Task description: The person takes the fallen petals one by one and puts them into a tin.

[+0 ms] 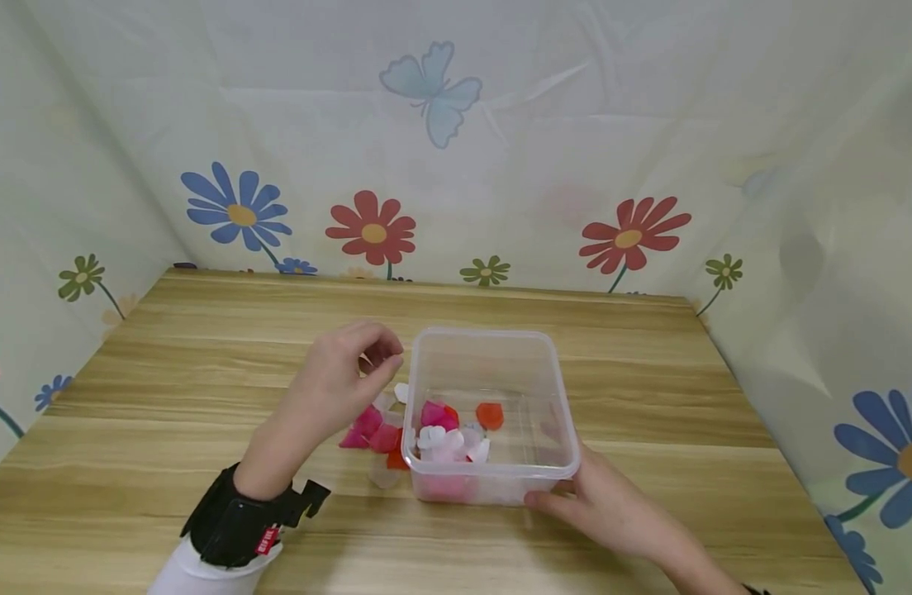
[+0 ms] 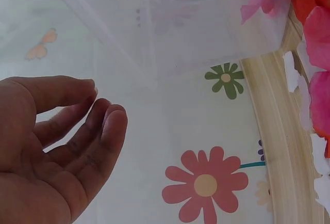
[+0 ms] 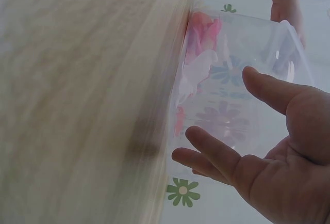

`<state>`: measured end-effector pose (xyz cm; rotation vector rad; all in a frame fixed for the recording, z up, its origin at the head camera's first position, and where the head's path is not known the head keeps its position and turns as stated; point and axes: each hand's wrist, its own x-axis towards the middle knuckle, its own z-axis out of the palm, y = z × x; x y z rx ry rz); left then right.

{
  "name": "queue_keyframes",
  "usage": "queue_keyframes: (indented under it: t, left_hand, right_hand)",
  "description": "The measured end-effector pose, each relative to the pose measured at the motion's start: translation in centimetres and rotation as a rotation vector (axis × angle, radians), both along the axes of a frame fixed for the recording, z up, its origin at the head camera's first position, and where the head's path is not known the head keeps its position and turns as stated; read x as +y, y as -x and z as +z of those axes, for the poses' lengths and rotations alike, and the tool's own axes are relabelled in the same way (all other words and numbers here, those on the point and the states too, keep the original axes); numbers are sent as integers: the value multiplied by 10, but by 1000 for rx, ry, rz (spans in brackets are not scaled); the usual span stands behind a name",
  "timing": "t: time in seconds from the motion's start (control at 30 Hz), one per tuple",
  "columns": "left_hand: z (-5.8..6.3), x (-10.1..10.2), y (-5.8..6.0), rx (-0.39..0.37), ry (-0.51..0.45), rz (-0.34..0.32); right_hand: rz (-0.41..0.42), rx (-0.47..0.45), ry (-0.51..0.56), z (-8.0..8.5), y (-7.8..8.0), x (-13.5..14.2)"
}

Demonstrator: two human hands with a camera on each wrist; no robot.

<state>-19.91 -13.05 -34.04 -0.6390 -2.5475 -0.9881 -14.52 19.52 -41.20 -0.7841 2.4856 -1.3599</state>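
Observation:
A clear plastic box (image 1: 493, 364) stands on the table with pink, red and white petals (image 1: 448, 442) on its bottom, mostly in its left half. Beside its left wall lies a loose pile of pink, red and white petals (image 1: 374, 430). My left hand (image 1: 344, 372) hovers above that pile, left of the box rim. Its fingers (image 2: 111, 126) bend loosely near the thumb, and nothing shows between them. At the box's near right corner is my right hand (image 1: 597, 496), thumb by the front wall. Its fingers (image 3: 214, 152) extend along the box's side, spread from the thumb.
The wood-grain table (image 1: 203, 355) reaches back to a white cloth (image 1: 501, 165) printed with flowers and a butterfly. More cloth hangs at both sides. A black band (image 1: 236, 516) is strapped round the left wrist over a white sleeve (image 1: 211, 570).

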Motion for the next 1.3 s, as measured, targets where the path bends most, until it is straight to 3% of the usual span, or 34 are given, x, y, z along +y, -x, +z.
queue_keyframes:
  t: [0.17, 0.43, 0.7, 0.87, 1.13, 1.3]
  left_hand:
    - [1, -4, 0, -66, 67, 33]
    - [-2, -8, 2, -238, 219, 57]
    - [-10, -14, 6, -400, 432, 24]
    - [-12, -17, 7, -451, 442, 9]
    - [-23, -18, 10, -639, 491, 4]
    - [-32, -20, 14, -674, 521, -35]
  right_hand:
    - [2, 0, 4, 1, 1, 0]
    - [1, -19, 7, 2, 1, 0]
    - [3, -22, 7, 2, 0, 0]
    - [3, -21, 10, 3, 0, 0]
    - [-4, -23, 0, 4, 0, -1]
    - [1, -22, 6, 4, -1, -1]
